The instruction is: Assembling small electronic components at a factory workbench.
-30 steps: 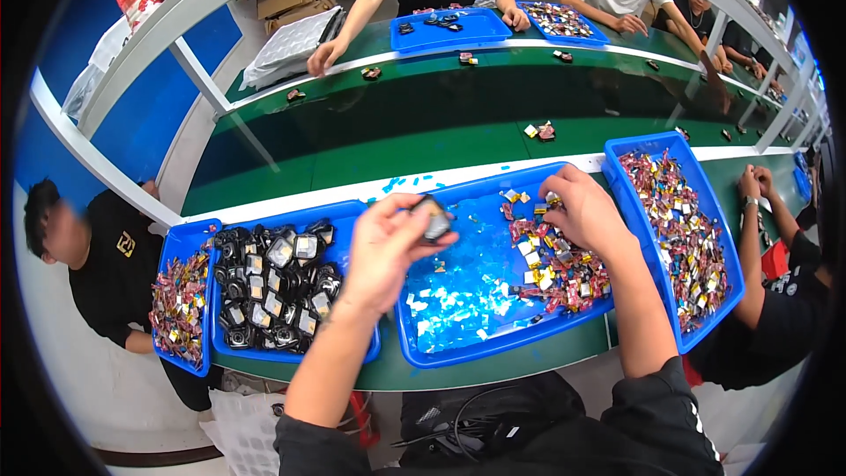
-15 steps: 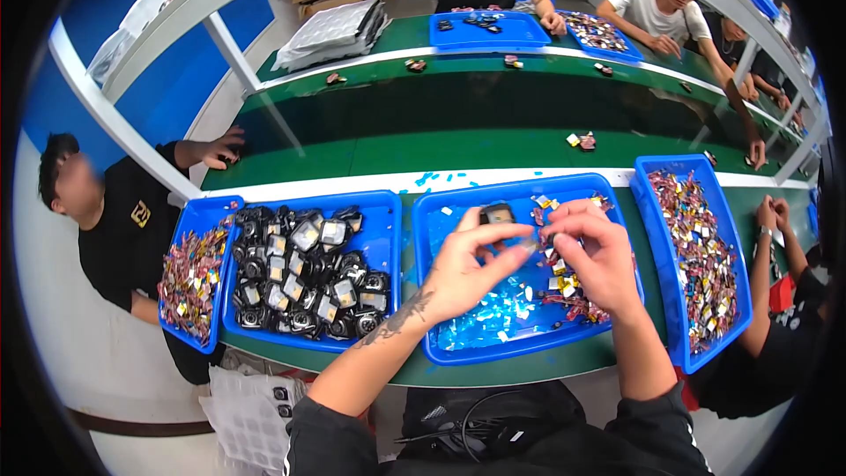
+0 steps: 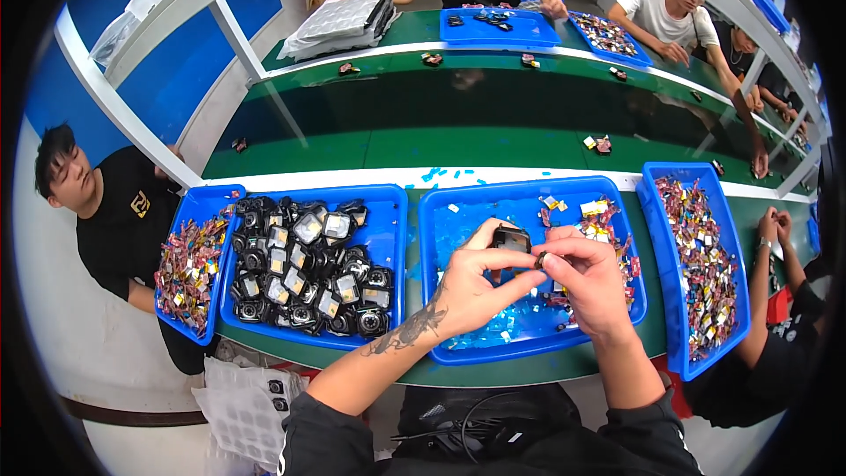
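Note:
My left hand (image 3: 480, 286) is closed around a black square housing (image 3: 511, 240) with a grey window, above the blue tray (image 3: 434, 203) in front of me. Its thumb and forefinger reach toward a small dark part (image 3: 540, 260), which the fingertips of my right hand (image 3: 589, 278) pinch. The two hands' fingertips meet at this part; its exact kind is too small to make out. Beneath them, the tray holds shiny blue film scraps (image 3: 480, 335). Small circuit pieces with wires and white-yellow blocks (image 3: 599, 220) lie on its right side, partly hidden by my right hand.
A blue crate of black housings (image 3: 304, 269) stands to the left, with a bin of wired pieces (image 3: 189, 273) beyond it. Another such bin (image 3: 701, 256) is at the right. A white rail (image 3: 379, 182) borders the green conveyor (image 3: 493, 148). Co-workers sit around.
My hands have come closer together, and the small dark part now shows between my fingertips. The person at the left has drawn a hand back from the conveyor, where a small piece lies.

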Tool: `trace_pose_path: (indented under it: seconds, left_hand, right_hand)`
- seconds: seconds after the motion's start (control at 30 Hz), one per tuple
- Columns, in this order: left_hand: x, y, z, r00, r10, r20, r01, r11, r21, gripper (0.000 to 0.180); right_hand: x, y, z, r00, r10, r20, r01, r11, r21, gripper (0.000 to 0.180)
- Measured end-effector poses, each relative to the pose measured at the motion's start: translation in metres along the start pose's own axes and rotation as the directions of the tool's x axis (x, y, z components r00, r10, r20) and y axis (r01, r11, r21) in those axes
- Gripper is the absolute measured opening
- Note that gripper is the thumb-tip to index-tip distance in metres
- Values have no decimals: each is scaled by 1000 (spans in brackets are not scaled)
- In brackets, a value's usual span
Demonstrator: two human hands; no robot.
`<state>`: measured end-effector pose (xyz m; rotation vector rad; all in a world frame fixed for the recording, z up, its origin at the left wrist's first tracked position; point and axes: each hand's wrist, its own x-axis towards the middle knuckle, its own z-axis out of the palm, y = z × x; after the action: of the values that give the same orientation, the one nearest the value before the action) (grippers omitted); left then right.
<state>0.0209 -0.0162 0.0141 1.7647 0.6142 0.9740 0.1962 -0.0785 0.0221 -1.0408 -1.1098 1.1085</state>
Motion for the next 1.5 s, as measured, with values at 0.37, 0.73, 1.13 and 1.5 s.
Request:
trace_pose_path:
  seconds: [0.37, 0.73, 1.13, 1.5]
  left_hand:
    - [-1, -5, 1, 993, 114, 24, -116, 984, 137, 14]
    - [1, -5, 4, 999, -29, -24, 32, 988, 148, 14]
    - [-1, -12, 1, 977, -201, 69, 207, 973, -97, 15]
    - [-2, -8, 5, 979, -192, 68, 197, 809, -554, 44]
  right_hand:
    - [3, -15, -10, 997, 23, 70, -6, 972, -237, 5]
    - [18, 11, -13, 981, -155, -116, 1, 602, -799, 6]
    - [4, -2, 10, 967, -256, 5, 223, 831, -509, 15]
    - [8, -15, 22, 934, -357, 25, 273, 667, -694, 17]
